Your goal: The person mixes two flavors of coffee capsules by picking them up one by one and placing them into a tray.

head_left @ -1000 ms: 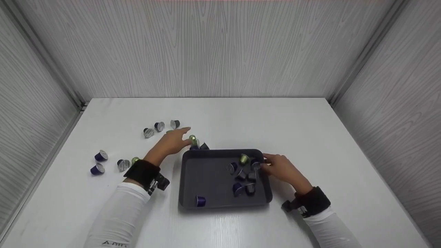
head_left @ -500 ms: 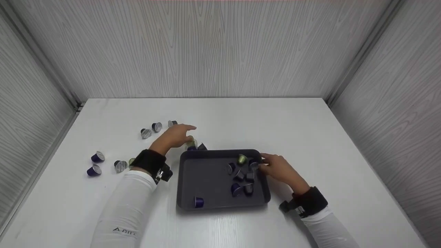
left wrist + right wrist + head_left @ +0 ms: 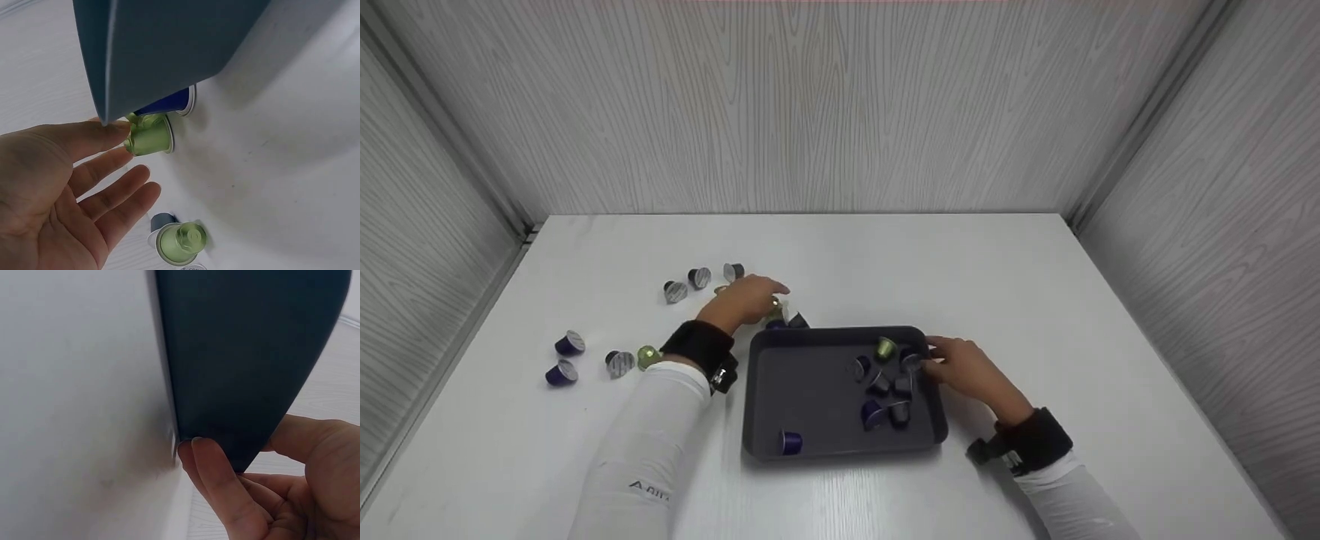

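Note:
My left hand (image 3: pixel 744 298) reaches just beyond the far left corner of a dark grey tray (image 3: pixel 810 394). In the left wrist view its fingers are loosely spread, with the thumb and one fingertip right at the narrow top of a green coffee capsule (image 3: pixel 151 136). That capsule stands rim down, beside a dark blue capsule (image 3: pixel 174 102) partly hidden by the tray. My right hand (image 3: pixel 971 371) grips the tray's right side near its far corner, fingers curled at the lower edge in the right wrist view.
Inside the tray lie several purple and dark capsules, one green capsule (image 3: pixel 885 349) and a lone purple capsule (image 3: pixel 790 442) near the front. More capsules are scattered leftward, including a green one (image 3: pixel 648 357) by the left wrist and a purple one (image 3: pixel 570 343). Panels surround the white table.
My left hand has moved slightly right, its index finger now angled more downward beside the green capsule. The right hand keeps its grip on the tray, and the view has shifted slightly.

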### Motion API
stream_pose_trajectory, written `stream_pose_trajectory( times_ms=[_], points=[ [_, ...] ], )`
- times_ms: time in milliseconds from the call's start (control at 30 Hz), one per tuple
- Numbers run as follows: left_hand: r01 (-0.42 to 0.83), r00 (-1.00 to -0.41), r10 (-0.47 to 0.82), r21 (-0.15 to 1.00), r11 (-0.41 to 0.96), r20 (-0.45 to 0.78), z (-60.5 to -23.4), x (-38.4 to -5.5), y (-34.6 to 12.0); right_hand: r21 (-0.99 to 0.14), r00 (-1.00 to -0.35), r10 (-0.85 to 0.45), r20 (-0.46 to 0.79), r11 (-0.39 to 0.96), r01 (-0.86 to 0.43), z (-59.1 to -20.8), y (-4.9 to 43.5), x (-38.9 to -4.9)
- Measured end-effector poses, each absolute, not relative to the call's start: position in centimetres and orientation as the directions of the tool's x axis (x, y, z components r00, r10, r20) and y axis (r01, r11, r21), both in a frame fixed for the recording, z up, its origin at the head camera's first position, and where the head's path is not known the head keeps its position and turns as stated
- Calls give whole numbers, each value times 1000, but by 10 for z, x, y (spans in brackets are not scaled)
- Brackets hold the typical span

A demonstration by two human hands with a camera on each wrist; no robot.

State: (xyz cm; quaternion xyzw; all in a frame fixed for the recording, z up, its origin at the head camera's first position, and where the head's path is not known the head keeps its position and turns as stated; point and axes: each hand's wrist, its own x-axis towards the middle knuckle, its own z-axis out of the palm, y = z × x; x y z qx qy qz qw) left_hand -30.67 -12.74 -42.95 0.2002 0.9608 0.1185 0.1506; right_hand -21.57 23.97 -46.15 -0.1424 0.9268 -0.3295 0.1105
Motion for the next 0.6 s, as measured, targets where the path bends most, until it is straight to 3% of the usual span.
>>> stream_pose_trajectory(
  times_ms=[400,600],
  points=[
    [429,-866,466,211,878,-180,-436,-303,-126,-660,-934,-332,-130,732,-168,-462,239,-215],
    [409,-879,450,240,880,-154,-442,-304,-129,-673,-935,-334,-120,720,-171,-465,239,-216]
  ],
)
